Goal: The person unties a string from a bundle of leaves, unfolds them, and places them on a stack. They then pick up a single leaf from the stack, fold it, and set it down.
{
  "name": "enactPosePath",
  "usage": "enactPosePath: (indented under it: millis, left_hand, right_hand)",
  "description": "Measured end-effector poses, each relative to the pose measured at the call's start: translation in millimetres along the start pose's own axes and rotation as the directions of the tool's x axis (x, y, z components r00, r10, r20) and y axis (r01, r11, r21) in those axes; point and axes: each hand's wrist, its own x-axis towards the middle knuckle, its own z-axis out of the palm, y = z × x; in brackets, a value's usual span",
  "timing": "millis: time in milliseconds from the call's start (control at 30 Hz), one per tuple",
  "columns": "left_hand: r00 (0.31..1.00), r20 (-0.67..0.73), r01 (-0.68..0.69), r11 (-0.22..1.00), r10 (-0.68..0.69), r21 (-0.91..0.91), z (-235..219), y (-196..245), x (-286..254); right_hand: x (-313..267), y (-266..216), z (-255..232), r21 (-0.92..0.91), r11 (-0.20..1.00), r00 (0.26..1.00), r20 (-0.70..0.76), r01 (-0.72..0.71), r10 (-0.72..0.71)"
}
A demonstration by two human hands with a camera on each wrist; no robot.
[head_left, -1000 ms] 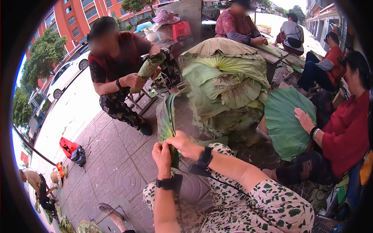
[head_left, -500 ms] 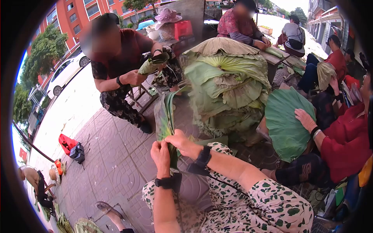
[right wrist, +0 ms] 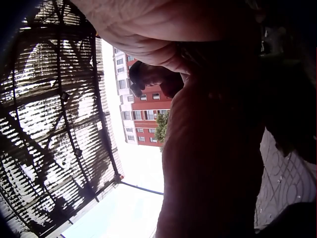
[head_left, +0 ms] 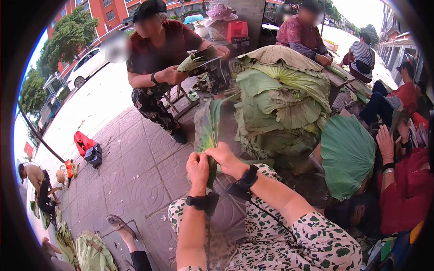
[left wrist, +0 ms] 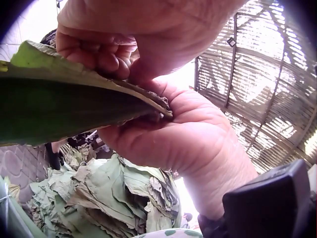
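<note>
Folded leaf looks light, floppy, tearable; best hold's the near end, left hand and right hand together, pinching it.

And there's room left of the leaf stack, open paving running out to a red bag, an obstacle there! Nearer the stack's upper left, a seated person's knees jut in. Right of the stack, a broad green leaf blocks the way!

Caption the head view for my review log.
Bare left hand and right hand pinch a folded green leaf near a tall pile of broad leaves.
</note>
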Motion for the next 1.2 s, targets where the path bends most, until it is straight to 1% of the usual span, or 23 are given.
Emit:
enactPosePath:
  millis: [67,233,300,367,400,433,467,500,533,600,633,700,733,767,933,1000,1067,1200]
  left_hand:
    - [1.000,-0.026,0.005,1.000,-0.005,0.022,0,1,0]
    - [1.000,-0.022,-0.013,0.999,0.014,0.050,0,2,-2]
    - [1.000,-0.016,-0.004,0.999,0.005,0.053,0,6,-3]
    - [1.000,-0.002,0.004,0.998,-0.004,0.057,0,7,-3]
    - [1.000,-0.012,0.008,0.999,-0.008,0.047,1,4,-3]
    - [1.000,-0.016,0.010,0.999,-0.009,0.035,4,2,-3]
    - [1.000,0.008,-0.002,1.000,0.002,0.029,5,0,-2]
    - [1.000,0.003,0.026,1.000,-0.026,0.013,6,-3,-1]
    - [0.999,0.005,0.051,0.999,-0.051,-0.004,9,-5,1]
    - [1.000,0.011,0.028,0.995,-0.028,-0.097,11,-5,0]
    - [1.000,0.008,0.012,0.994,-0.011,-0.105,12,-5,1]
    - [1.000,0.017,-0.010,0.994,0.012,-0.106,13,-7,1]
    - [1.000,0.006,-0.019,0.994,0.020,-0.106,13,-6,1]
    - [1.000,0.014,-0.003,0.992,0.005,-0.129,14,-6,1]
    - [0.999,0.029,-0.032,0.994,0.035,-0.102,14,-6,2]
    - [0.999,0.028,-0.035,0.990,0.039,-0.137,13,-5,1]
    - [0.998,0.042,-0.033,0.990,0.039,-0.139,13,-8,3]
    - [0.997,0.043,-0.050,0.987,0.057,-0.155,14,-12,3]
  right_hand:
    - [5,5,-3,0.105,0.994,0.997,0.070,-0.024,0.017]
    - [9,7,-3,0.058,0.998,0.999,0.028,-0.036,0.034]
    - [11,11,-4,-0.004,0.999,0.999,0.008,-0.039,0.039]
    - [5,3,0,0.012,0.999,0.999,0.029,-0.043,0.042]
    - [2,0,1,0.029,0.999,0.998,0.048,-0.046,0.045]
    - [2,1,1,0.034,0.999,0.999,0.033,-0.039,0.038]
    - [4,5,2,0.062,0.996,0.998,0.027,-0.062,0.061]
    - [7,6,3,0.090,0.993,0.997,0.013,-0.075,0.074]
    - [15,15,1,0.102,0.994,0.999,0.008,-0.042,0.042]
    - [8,7,4,0.039,0.999,0.999,-0.017,-0.035,0.036]
    - [8,5,3,0.046,0.999,0.999,-0.037,-0.016,0.018]
    - [7,5,3,0.110,0.993,0.998,-0.018,-0.053,0.055]
    - [9,6,3,0.117,0.992,0.999,-0.027,-0.044,0.047]
    - [11,8,2,0.116,0.992,0.999,-0.020,-0.048,0.050]
    - [14,12,1,0.172,0.984,0.999,0.018,-0.036,0.033]
    - [15,13,0,0.142,0.989,1.000,0.001,-0.025,0.025]
    - [9,7,2,0.066,0.998,0.998,-0.062,-0.024,0.028]
    - [6,3,2,0.013,1.000,0.996,-0.083,-0.012,0.013]
